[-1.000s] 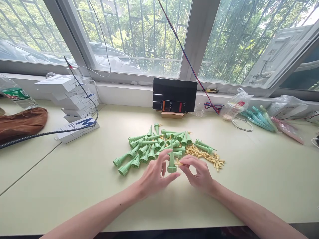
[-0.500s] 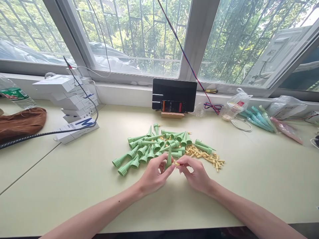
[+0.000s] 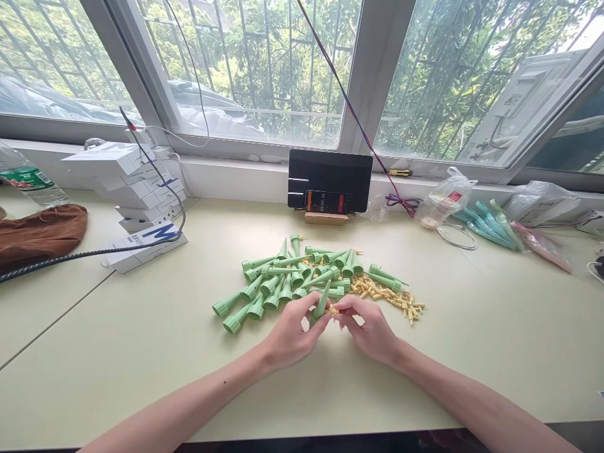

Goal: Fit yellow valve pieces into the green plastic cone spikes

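Observation:
My left hand (image 3: 295,330) is closed round a green plastic cone spike (image 3: 321,303), its tip pointing up and leaning slightly right. Between the thumb and fingers of my right hand (image 3: 370,327) is a small yellow plastic piece (image 3: 333,309), pressed against the side of the spike. The fingers hide part of both, so how far the piece sits in the spike cannot be seen. Just beyond my hands lies a pile of similar green spikes (image 3: 271,284), with a heap of small yellow pieces (image 3: 382,290) at its right.
A phone (image 3: 329,202) leans on a dark tablet (image 3: 330,176) at the back. White boxes (image 3: 141,195) are stacked at left near a brown cloth (image 3: 44,234) and a bottle (image 3: 33,179). Plastic bags (image 3: 446,198) and a coiled cable (image 3: 457,238) lie at right.
The green spike in my left hand has tilted, its tip moving to the right. My right hand stays against it with the yellow piece.

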Available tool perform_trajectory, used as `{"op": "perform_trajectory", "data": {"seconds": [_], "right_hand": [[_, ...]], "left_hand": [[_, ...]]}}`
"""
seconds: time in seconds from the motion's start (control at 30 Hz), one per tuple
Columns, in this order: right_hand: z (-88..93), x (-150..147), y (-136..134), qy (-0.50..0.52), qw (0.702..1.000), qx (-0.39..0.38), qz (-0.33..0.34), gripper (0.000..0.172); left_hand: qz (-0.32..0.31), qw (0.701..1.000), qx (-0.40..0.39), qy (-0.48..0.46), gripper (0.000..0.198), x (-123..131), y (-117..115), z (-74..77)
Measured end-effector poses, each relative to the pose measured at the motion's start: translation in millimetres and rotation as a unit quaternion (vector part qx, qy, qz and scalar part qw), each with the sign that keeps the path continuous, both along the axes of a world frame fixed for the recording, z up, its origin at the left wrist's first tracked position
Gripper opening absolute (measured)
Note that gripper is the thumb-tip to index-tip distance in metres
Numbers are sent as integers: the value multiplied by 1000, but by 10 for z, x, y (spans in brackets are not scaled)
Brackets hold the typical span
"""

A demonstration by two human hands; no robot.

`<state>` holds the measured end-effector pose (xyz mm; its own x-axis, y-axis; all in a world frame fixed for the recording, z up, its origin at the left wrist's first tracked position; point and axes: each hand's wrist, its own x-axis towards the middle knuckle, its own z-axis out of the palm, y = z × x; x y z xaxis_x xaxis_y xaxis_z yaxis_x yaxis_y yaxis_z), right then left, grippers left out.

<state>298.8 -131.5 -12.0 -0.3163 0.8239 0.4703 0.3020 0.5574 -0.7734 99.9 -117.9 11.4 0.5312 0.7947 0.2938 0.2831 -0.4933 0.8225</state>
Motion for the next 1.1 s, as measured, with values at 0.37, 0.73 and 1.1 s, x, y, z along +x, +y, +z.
{"op": "perform_trajectory", "data": {"seconds": [0.37,0.73,1.1], "right_hand": [[-7,8,22,-20,1000,-6,-4,15],[-7,15,31,-52,999,13,-3,20],[8,22,39,-82,996,33,14,31]], "left_hand": [[4,999,-39,-12,14,6,1,0],[-1,999,-27,-19,13,13,-13,42],[-11,999,-22,-24,12,15,-15,23]]}}
